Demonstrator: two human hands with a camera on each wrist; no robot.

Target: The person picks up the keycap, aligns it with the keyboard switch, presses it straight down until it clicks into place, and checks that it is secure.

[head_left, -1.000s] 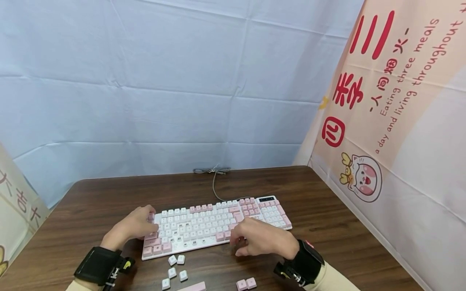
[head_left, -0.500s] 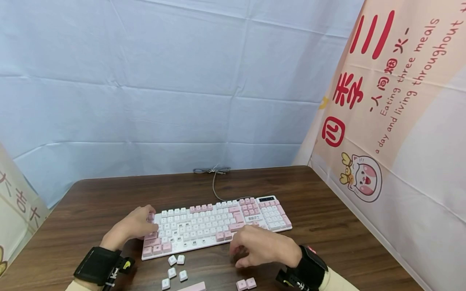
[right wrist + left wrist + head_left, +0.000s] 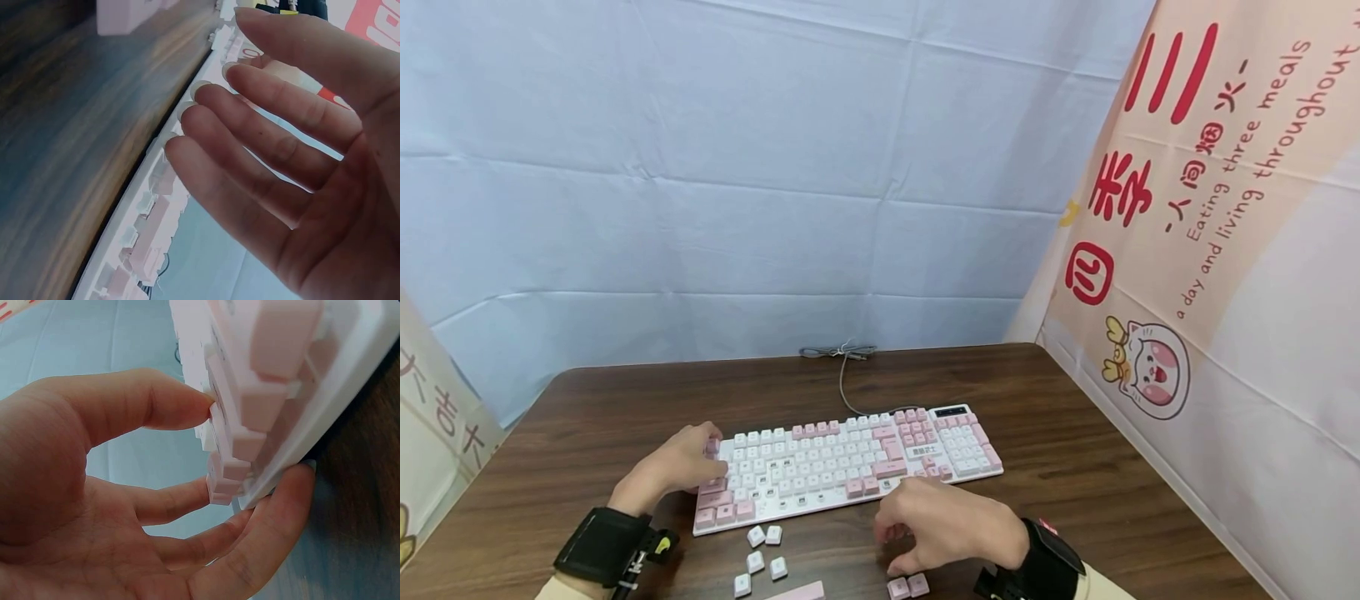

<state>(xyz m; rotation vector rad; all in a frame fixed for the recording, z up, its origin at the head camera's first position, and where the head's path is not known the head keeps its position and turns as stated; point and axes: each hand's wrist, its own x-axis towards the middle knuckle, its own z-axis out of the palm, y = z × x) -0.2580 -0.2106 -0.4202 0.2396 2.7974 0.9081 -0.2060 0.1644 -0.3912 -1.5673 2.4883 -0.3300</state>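
A pink and white keyboard [image 3: 820, 467] lies on the dark wooden table, with bare key stems showing along its front row and in a few spots at the left. My left hand [image 3: 673, 462] grips its left end: in the left wrist view the thumb presses on a pink keycap [image 3: 240, 437] while other fingers reach the edge and underside. My right hand [image 3: 943, 521] hovers off the keyboard's front edge with relaxed fingers and nothing in them, close over two pink keycaps [image 3: 908, 587]. Its fingers [image 3: 231, 134] are loosely bent in the right wrist view.
Several loose white keycaps [image 3: 756, 562] lie in front of the keyboard's left part. A long pink keycap [image 3: 805, 592] is cut off by the bottom of the head view. Behind the keyboard its grey cable [image 3: 842, 383] runs to the table's back edge, before a pale cloth backdrop.
My right hand has drawn back toward me from the keyboard, uncovering pink arrow keys and closing on the two pink keycaps' position. The left hand stays on the keyboard's left end.
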